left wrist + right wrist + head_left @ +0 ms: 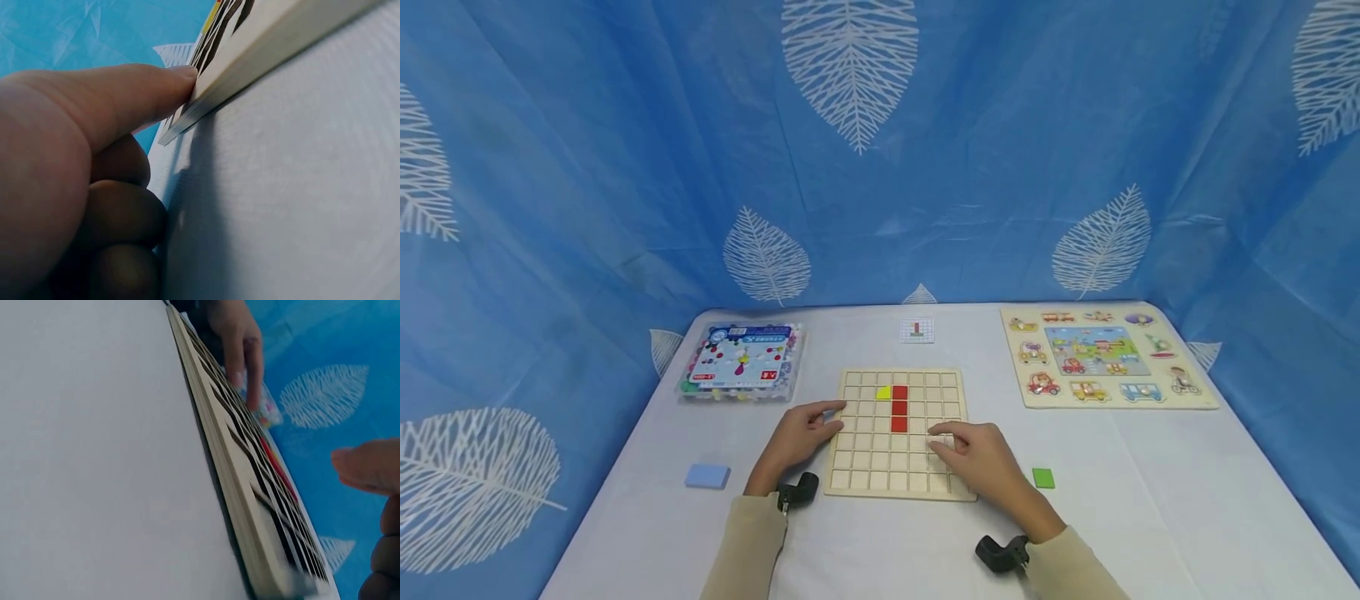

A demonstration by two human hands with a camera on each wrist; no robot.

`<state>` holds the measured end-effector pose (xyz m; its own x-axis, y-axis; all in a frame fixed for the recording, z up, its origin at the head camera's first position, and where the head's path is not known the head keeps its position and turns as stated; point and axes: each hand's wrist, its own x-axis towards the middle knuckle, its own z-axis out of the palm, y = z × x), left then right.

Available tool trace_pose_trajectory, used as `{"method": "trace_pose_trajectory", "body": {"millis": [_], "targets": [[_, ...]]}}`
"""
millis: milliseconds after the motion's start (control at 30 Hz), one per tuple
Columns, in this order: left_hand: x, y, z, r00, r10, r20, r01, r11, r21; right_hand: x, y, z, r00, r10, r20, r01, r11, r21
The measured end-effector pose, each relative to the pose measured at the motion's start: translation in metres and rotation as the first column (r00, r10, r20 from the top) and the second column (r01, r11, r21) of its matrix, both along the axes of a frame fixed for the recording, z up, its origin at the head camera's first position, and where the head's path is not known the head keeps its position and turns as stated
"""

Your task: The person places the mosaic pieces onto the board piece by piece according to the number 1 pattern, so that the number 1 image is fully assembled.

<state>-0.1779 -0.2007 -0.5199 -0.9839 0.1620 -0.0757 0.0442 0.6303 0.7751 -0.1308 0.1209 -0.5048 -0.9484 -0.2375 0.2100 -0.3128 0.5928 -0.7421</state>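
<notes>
A square wooden grid board lies flat in the middle of the table. Red tiles form a short column in its upper middle, and a yellow tile sits left of the topmost one. My left hand rests its thumb and index fingertips on the board's left rim, apart from each other. In the left wrist view, one extended finger touches the board's edge. My right hand is over the board's right side, thumb and index finger apart, with nothing visible between them.
A green tile lies right of the board, a light blue block left of it. Behind stand a small pattern card, a clear box of colourful pieces at left and a wooden vehicle puzzle at right. Blue curtains surround the table.
</notes>
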Motion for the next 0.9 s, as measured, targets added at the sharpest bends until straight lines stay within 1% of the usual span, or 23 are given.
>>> {"method": "trace_pose_trajectory", "body": {"millis": [67, 167, 300, 400, 533, 667, 767, 900], "targets": [[0.000, 0.000, -0.001, 1.000, -0.002, 0.002, 0.002, 1.000, -0.002, 0.004, 0.014, -0.001, 1.000, -0.012, -0.006, 0.012, 1.000, -0.015], [0.000, 0.000, -0.002, 1.000, 0.001, 0.003, -0.001, 1.000, -0.004, 0.009, 0.034, -0.004, 0.998, -0.036, -0.041, 0.036, 0.999, -0.012], [0.000, 0.000, -0.002, 1.000, 0.018, 0.011, -0.018, 1.000, -0.003, 0.016, 0.058, -0.008, 0.993, -0.087, -0.081, 0.089, 0.996, 0.020], [0.001, 0.000, -0.001, 1.000, 0.024, 0.014, -0.024, 1.000, -0.007, 0.022, 0.072, -0.009, 0.987, -0.132, -0.088, 0.136, 0.990, 0.035], [0.001, 0.000, 0.000, 1.000, 0.023, 0.008, -0.023, 1.000, -0.007, 0.030, 0.090, -0.011, 0.980, -0.187, -0.068, 0.191, 0.980, 0.053], [-0.001, 0.000, -0.001, 1.000, 0.007, -0.011, -0.007, 1.000, -0.003, 0.038, 0.105, -0.014, 0.973, -0.228, -0.038, 0.231, 0.970, 0.080], [-0.002, -0.001, -0.002, 1.000, -0.004, -0.025, 0.004, 1.000, -0.003, 0.042, 0.114, -0.016, 0.969, -0.246, -0.022, 0.247, 0.964, 0.098], [-0.002, -0.001, -0.002, 1.000, -0.001, -0.015, 0.001, 1.000, -0.005, 0.047, 0.124, -0.018, 0.965, -0.263, 0.009, 0.261, 0.959, 0.115]]}}
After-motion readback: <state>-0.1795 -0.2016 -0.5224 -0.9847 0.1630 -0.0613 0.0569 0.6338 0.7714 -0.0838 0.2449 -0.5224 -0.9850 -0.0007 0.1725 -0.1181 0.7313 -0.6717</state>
